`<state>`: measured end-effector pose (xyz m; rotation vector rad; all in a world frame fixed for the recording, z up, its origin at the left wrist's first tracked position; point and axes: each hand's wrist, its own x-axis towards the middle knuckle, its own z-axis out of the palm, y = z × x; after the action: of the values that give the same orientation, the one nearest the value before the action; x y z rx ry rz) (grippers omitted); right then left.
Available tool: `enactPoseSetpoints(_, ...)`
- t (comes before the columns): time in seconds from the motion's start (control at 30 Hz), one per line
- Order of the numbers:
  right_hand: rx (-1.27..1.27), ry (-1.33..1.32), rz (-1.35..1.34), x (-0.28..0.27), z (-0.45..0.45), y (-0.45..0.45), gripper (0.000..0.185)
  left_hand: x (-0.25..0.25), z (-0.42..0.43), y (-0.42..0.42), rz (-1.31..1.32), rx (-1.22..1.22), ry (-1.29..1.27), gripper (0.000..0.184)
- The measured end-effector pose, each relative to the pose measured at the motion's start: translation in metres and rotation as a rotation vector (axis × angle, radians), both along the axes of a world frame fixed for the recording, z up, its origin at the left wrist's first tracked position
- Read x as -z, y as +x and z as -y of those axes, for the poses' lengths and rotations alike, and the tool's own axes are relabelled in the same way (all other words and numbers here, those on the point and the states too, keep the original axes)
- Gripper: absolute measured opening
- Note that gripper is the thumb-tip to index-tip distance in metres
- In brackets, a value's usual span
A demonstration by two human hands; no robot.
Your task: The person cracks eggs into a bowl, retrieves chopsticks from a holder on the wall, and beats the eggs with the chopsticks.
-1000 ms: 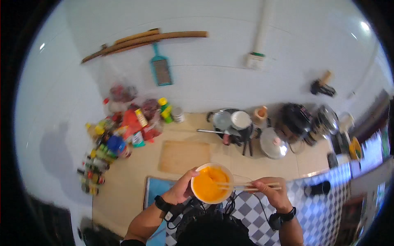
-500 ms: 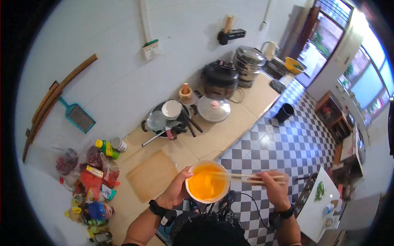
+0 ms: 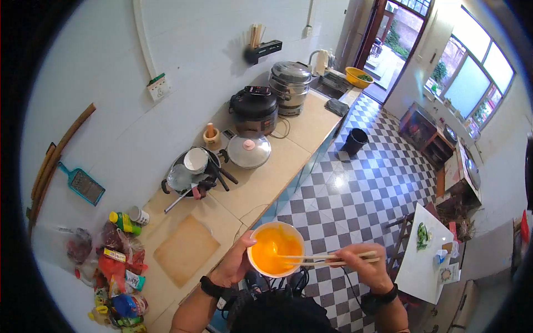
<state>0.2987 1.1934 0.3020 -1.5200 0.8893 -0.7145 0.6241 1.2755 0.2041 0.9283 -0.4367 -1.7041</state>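
Observation:
My left hand grips the left side of a white bowl, thumb at the rim. Bright orange-yellow liquid fills much of the bowl. Coming in from the right, my right hand is closed on a pair of light wooden chopsticks, their tips in the liquid. The bowl is held up near the counter's front edge. Beyond it, a wooden cutting board lies on the counter.
Along the wall stand a pan with bowls, a lidded pot, a dark cooker and a steamer. Bottles and bags crowd the left. A white table and black bin stand right.
The view has swung to the right, bringing the doorway, window and white table into sight. The chopsticks have moved within the liquid, and both hands keep their holds.

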Motion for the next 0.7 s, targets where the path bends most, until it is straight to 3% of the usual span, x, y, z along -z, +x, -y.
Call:
enactPoseSetpoints(0.07,0.136,0.014,0.089,-0.008,-0.002,-0.005,0.02,0.004,0.005,-0.004,-0.009,0.032,0.0,0.061)
enactPoseSetpoints(0.13,-0.029,-0.094,-0.119,-0.011,0.001,-0.017,0.02,0.012,0.007,-0.009,-0.019,0.06,0.002,0.06)
enactPoseSetpoints(0.2,-0.048,-0.036,-0.082,-0.01,0.0,-0.023,0.02,0.02,0.012,-0.013,0.024,0.099,0.039,0.057)
enactPoseSetpoints(0.27,0.155,-0.088,-0.124,-0.01,-0.002,-0.024,0.02,0.027,0.017,-0.013,0.009,0.131,0.04,0.058)
enactPoseSetpoints(0.37,0.114,0.099,0.055,0.007,-0.011,-0.035,0.021,0.018,0.019,-0.02,0.007,0.187,0.038,0.061)
enactPoseSetpoints(0.47,0.154,0.095,-0.101,0.009,-0.013,-0.046,0.024,0.021,0.02,-0.026,0.009,0.23,0.033,0.064)
enactPoseSetpoints(0.53,0.14,0.163,-0.008,0.017,-0.022,-0.047,0.024,0.019,0.022,-0.029,0.006,0.256,0.031,0.065)
enactPoseSetpoints(0.6,0.37,0.068,0.099,0.024,-0.026,-0.048,0.023,0.012,0.023,-0.034,0.032,0.253,0.037,0.065)
enactPoseSetpoints(0.7,0.23,0.201,0.127,0.029,-0.033,-0.06,0.023,0.015,0.025,-0.04,0.006,0.265,0.046,0.066)
